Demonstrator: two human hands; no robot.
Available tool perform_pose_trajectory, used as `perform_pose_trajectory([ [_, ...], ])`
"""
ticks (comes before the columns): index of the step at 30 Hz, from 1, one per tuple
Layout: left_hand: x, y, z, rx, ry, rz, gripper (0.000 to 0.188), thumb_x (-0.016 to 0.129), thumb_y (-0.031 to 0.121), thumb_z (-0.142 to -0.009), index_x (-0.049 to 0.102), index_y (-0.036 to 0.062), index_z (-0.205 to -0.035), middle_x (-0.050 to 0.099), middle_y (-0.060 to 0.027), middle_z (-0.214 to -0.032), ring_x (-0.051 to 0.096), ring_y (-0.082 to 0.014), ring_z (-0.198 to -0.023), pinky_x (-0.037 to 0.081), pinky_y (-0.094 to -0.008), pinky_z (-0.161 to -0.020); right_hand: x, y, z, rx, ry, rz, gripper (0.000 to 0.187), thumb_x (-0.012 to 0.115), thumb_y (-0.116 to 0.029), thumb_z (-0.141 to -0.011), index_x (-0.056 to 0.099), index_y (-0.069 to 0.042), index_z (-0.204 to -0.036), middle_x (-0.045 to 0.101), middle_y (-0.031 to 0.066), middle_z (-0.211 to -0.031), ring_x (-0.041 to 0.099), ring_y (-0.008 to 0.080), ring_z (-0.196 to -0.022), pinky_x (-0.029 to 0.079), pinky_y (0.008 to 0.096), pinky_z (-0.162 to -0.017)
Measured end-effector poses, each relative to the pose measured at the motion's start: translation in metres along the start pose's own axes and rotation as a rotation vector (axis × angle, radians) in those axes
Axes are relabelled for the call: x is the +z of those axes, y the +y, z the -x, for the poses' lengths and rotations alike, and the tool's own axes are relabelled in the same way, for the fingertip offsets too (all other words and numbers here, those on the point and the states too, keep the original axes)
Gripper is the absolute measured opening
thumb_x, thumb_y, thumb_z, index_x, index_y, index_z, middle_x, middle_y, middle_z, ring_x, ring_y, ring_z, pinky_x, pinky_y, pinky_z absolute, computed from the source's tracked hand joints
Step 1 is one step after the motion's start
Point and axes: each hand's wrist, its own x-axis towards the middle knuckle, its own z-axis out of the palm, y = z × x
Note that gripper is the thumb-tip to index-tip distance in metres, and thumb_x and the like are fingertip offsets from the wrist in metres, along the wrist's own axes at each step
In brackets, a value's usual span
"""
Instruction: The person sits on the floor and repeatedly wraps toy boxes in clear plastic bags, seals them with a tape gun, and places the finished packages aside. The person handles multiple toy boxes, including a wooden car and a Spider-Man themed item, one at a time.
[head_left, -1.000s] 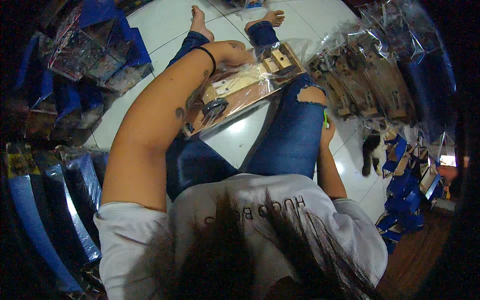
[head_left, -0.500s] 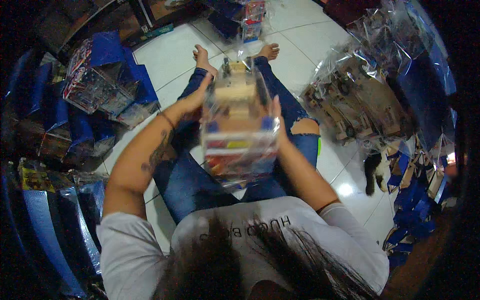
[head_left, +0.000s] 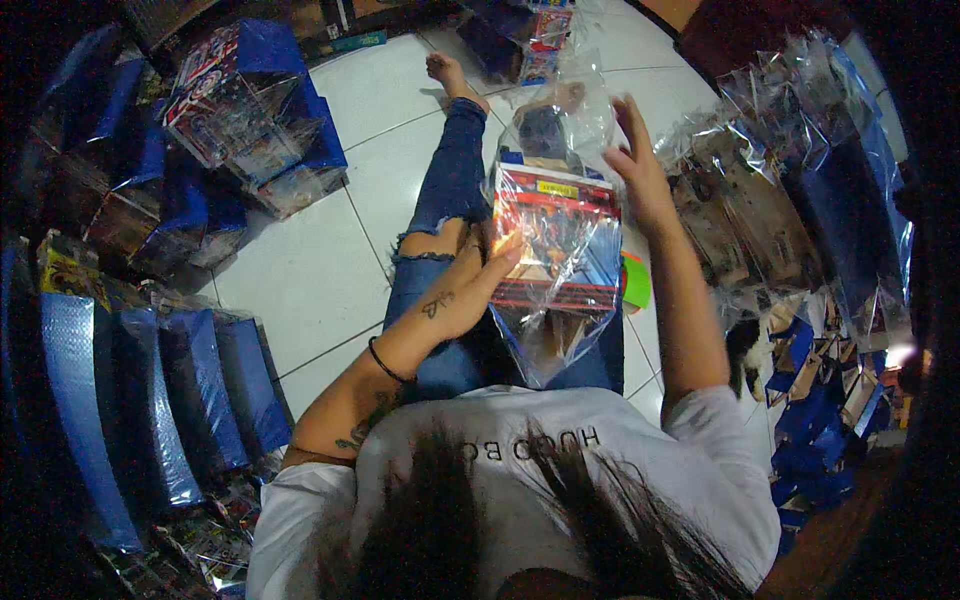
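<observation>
A printed red and blue box or toy in a clear plastic bag lies tilted over my lap. My left hand grips its left side, thumb on the printed face and the other fingers hidden behind. The loose clear end of the bag stands up beyond the box, toward my feet. Beside that loose plastic is my right hand, raised, its fingers apart and nothing in them. A green and orange round object shows just right of the box, partly covered.
Blue and printed wrapped packages are stacked at left, with a row of blue ones nearer me. Bagged brown wooden pieces lie at right. Black and white fur shows near a pile of blue and wooden pieces.
The bagged box has turned so its printed face shows, and shifted right. My right hand has let go of its side and risen by the loose plastic. The left still holds it.
</observation>
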Motion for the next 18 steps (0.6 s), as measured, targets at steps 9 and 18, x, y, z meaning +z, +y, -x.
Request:
perform_pose_trajectory([
  [9,-0.01,0.033,0.031,0.647,0.229,-0.352,0.106,0.07,0.052,-0.074,0.016,-0.004,-0.147,0.025,-0.0285,-0.148,0.025,-0.0412,-0.138,0.013,-0.0556,-0.113,-0.031,-0.059,-0.085,-0.096,-0.418,0.01,0.084,0.069,-0.05,-0.079,0.033,-0.007,-0.141,0.042,0.0133,-0.138,0.04,0.0256,-0.128,0.027,0.0379,-0.108],
  [18,0.021,0.057,0.035,0.489,-0.199,-0.877,0.122,0.073,0.065,-0.052,0.027,0.0004,-0.145,0.019,-0.0246,-0.153,0.01,-0.0455,-0.142,0.0,-0.0677,-0.108,0.002,-0.061,-0.022,-0.068,-0.521,0.039,0.026,0.059,-0.023,-0.092,0.069,-0.002,-0.104,0.07,0.0106,-0.098,0.063,0.0188,-0.102,0.046,0.0327,-0.091],
])
